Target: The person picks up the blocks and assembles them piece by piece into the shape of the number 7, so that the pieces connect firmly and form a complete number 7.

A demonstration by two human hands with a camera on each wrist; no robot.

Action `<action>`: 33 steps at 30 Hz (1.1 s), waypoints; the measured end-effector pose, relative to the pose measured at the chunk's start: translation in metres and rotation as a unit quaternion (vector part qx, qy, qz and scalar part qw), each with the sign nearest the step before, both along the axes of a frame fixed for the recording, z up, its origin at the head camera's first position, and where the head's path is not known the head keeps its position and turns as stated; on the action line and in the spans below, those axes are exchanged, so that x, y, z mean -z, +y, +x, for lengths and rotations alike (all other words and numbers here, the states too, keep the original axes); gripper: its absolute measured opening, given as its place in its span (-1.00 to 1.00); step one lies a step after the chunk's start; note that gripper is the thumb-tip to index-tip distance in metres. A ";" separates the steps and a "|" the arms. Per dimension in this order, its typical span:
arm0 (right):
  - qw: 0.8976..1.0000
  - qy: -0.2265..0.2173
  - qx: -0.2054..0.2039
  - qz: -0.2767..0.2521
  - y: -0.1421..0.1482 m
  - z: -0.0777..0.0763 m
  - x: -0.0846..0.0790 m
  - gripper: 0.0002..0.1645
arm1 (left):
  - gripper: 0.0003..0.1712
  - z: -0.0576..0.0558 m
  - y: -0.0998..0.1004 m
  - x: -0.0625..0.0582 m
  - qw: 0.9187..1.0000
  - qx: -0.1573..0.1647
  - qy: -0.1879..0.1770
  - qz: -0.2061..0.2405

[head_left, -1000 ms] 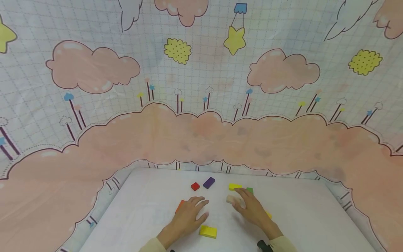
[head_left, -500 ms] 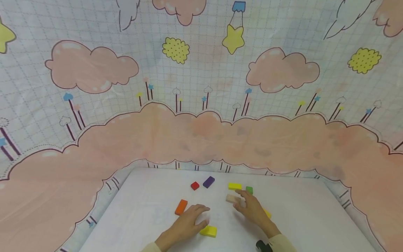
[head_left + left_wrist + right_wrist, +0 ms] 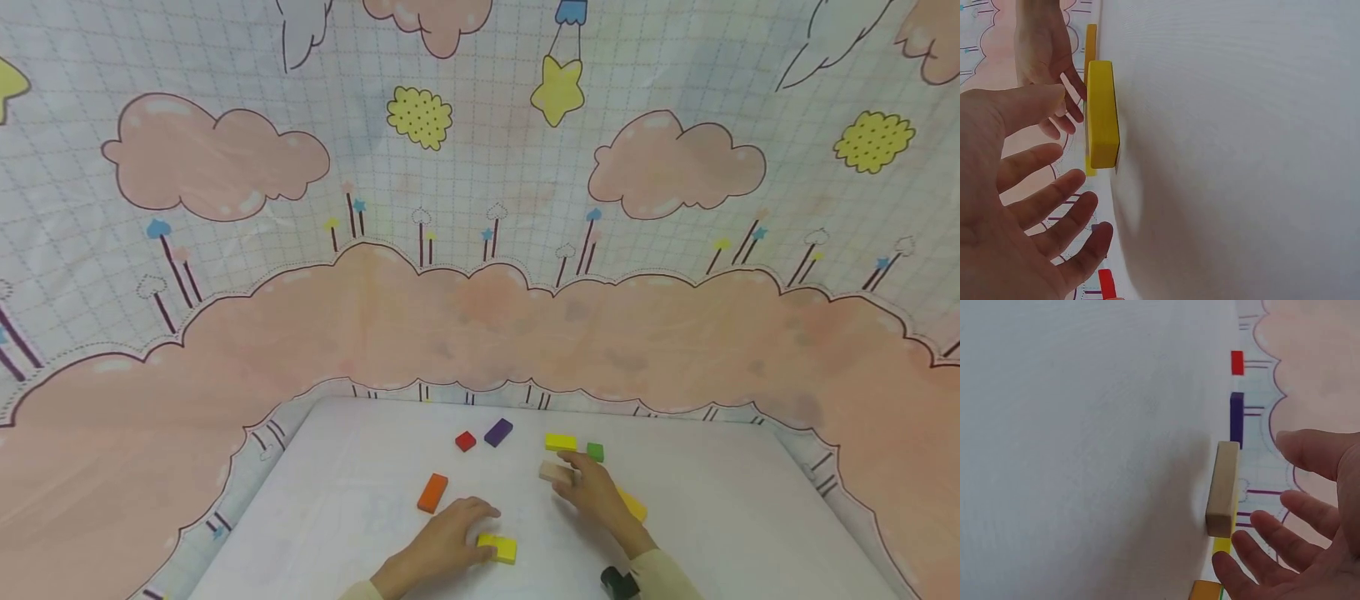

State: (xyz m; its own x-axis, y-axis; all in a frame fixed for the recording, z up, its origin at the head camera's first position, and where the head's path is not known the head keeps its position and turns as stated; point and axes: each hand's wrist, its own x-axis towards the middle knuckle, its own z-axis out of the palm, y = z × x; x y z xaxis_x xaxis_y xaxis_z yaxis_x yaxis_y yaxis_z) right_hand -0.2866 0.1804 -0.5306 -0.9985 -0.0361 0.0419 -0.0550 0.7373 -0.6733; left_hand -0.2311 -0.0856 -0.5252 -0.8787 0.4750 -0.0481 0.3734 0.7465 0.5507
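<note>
My left hand (image 3: pixel 442 542) hovers at a yellow block (image 3: pixel 504 550) near the front of the white table. Its thumb overlaps the block's left part in the head view. The left wrist view shows the fingers spread and that yellow block (image 3: pixel 1104 119) standing free of the palm. Over on the right, my right hand (image 3: pixel 600 498) is beside a plain wooden block (image 3: pixel 555 472), partly covering its right end. In the right wrist view the wooden block (image 3: pixel 1223 487) lies apart from the thumb, and the fingers are loosely extended.
An orange block (image 3: pixel 432 493) lies beyond my left hand. Farther back are red (image 3: pixel 465 442), purple (image 3: pixel 498 432), yellow (image 3: pixel 561 442) and green (image 3: pixel 595 452) blocks. An orange-yellow block (image 3: pixel 632 505) is partly behind my right hand. A patterned cloth (image 3: pixel 480 325) hangs behind the table.
My left hand has moved down toward the front yellow block, uncovering the orange block. My right hand has shifted slightly lower and stays by the wooden block. The blocks have not moved.
</note>
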 end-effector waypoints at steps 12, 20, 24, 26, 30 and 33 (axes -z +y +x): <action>0.999 -0.027 0.022 -0.032 -0.008 -0.004 0.006 -0.37 | -0.51 -0.001 0.000 0.006 1.000 0.006 -0.013 -0.012; 0.998 -0.040 0.031 -0.040 -0.010 -0.005 0.008 -0.36 | -0.52 0.000 -0.001 0.007 1.000 0.011 -0.021 -0.007; 0.999 -0.027 0.027 -0.034 -0.008 -0.008 0.011 -0.38 | -0.53 -0.001 -0.001 0.008 1.000 0.010 -0.027 -0.004; 0.999 -0.021 0.026 -0.031 -0.007 -0.009 0.013 -0.39 | -0.54 -0.001 -0.002 0.008 1.000 0.010 -0.028 -0.002; 0.999 -0.021 0.027 -0.022 -0.005 -0.013 0.014 -0.42 | -0.56 -0.003 -0.003 0.010 1.000 0.012 -0.026 0.004; 0.999 -0.029 0.031 -0.018 -0.004 -0.015 0.015 -0.44 | -0.60 -0.003 -0.003 0.012 0.999 0.013 -0.030 0.009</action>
